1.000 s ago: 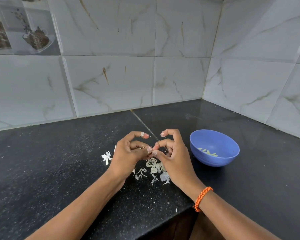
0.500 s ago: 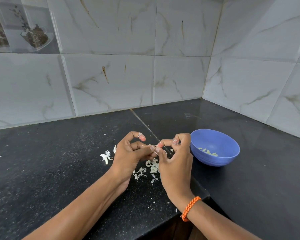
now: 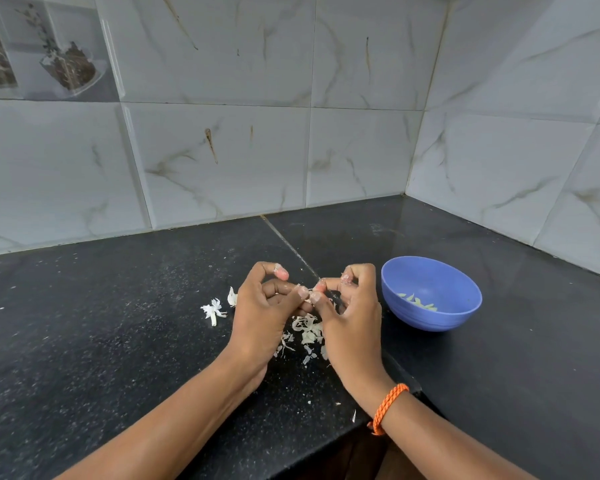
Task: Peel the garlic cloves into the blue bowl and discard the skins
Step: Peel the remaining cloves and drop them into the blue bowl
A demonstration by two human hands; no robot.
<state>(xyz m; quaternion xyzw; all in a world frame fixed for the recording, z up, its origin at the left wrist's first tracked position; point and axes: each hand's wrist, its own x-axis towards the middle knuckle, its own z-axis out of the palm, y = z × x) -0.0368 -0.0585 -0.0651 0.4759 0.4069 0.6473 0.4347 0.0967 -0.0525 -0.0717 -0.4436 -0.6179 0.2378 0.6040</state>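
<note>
Here, near the middle of the frame, a tiny pale garlic clove (image 3: 308, 292) is pinched between the left hand (image 3: 264, 306) and the right hand (image 3: 352, 306). The hands are held close together, fingertips touching, above the flat black stone counter (image 3: 118, 341). Little of the clove can be seen. A heap of thin white garlic skins (image 3: 305, 332) is spread just below the hands. The round blue plastic bowl (image 3: 465, 299), right of the middle, already holds a few peeled pieces. The skin is probably best pulled off gently, so the clove is not dropped.
</note>
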